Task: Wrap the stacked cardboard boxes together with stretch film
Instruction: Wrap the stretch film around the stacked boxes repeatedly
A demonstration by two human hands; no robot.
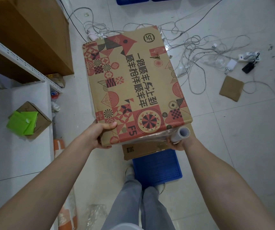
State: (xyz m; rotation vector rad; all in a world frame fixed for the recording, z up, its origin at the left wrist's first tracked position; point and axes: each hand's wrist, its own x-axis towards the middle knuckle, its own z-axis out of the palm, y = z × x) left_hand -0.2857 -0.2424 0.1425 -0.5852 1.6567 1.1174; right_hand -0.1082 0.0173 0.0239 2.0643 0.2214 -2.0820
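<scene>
A printed brown cardboard box with red and black patterns lies on top of the stack, over a plainer box that shows below its near edge. My left hand grips the top box's near left corner, thumb on the top face. My right hand holds a roll of stretch film by its grey core at the near right corner. A clear sheet of film runs from the roll across the top box's near side.
A blue perforated crate carries the stack. Tangled cables and chargers litter the tiled floor behind and to the right, with a flat cardboard piece. A white shelf with a small box and green packets stands left. My legs are below.
</scene>
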